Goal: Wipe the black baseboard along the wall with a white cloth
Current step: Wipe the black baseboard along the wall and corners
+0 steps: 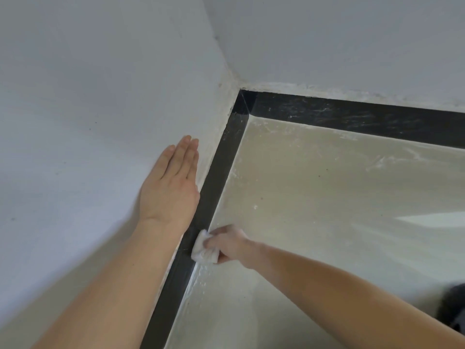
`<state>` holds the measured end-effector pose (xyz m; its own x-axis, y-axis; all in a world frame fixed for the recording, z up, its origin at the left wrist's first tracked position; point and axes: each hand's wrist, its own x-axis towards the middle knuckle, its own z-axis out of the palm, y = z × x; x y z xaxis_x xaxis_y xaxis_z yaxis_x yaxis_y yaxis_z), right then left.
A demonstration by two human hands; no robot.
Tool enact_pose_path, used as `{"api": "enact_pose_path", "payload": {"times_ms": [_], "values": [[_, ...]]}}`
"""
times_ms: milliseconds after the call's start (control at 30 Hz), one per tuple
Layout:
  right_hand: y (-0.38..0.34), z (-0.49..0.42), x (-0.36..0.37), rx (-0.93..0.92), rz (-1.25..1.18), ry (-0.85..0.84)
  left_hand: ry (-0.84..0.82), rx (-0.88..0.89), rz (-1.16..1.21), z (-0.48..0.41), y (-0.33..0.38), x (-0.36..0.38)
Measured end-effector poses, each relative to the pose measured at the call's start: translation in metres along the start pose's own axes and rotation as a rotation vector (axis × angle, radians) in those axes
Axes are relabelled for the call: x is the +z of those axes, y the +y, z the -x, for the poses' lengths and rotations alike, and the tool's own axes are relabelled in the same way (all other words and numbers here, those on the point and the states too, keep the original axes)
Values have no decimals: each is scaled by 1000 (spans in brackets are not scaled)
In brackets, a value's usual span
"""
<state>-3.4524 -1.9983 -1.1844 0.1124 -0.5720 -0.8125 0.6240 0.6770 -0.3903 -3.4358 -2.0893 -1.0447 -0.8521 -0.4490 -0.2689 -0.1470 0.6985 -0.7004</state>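
head view looks down into a room corner where two pale walls meet. the black baseboard (214,177) runs with its long axis from the bottom of the frame, near centre, up and to the right toward the corner, then turns and continues along the far wall to the right edge. that far stretch shows whitish smears, and the strip near the corner looks dusty too.

the left hand (171,187) lies flat on the left wall (75,122), fingers straight and pressed together, pointing toward the corner, its edge just beside the top of the baseboard. the right hand (227,244) has its grip closed around a bunched white cloth (202,249), which is pressed against the baseboard's face where it meets the floor (327,197), just below the left wrist.

the beige floor is bare and glossy to the right of the strip, with open room along the whole run up to the corner. a dark object (453,308) is cut off at the lower right edge; i cannot tell what it is.
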Motion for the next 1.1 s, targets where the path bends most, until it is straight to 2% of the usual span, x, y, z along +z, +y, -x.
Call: {"api": "enact_pose_path", "payload": {"times_ms": [100, 200, 267, 333, 433, 500, 600, 700, 800, 833, 900, 1000, 1100], "values": [[11, -1, 12, 34, 332, -31, -7, -5, 13, 0, -1, 0], [19, -3, 22, 92, 399, -44, -13, -4, 12, 0, -2, -1], [23, -3, 28, 168, 252, -92, -11, -9, 24, 0, -1, -1], [23, -1, 30, 195, 76, -66, -18, -7, 24, 0, -1, -1], [12, 1, 24, 144, -161, 6, -21, -5, 23, 0, -1, -2], [-6, 10, 16, 127, -315, -27, -22, -5, 16, 0, -1, -3], [-33, 17, 2, 31, -376, -41, -25, -12, 15, -1, -1, -3], [-50, 11, -14, -135, -609, 54, -29, -10, -1, -1, -1, -3], [-58, -2, -33, -232, -849, 267, -26, -17, 23, -1, -1, -3], [-56, -2, -35, -215, -842, 330, -25, -18, 28, -1, 0, -3], [-47, 5, -30, -120, -655, 381, -20, -21, 32, -1, 0, -3], [-19, 24, 2, 43, -270, 175, -22, -25, 34, -1, 1, -2], [2, 38, 35, 170, -50, -57, -20, -21, 34, 1, -1, -2]]}}
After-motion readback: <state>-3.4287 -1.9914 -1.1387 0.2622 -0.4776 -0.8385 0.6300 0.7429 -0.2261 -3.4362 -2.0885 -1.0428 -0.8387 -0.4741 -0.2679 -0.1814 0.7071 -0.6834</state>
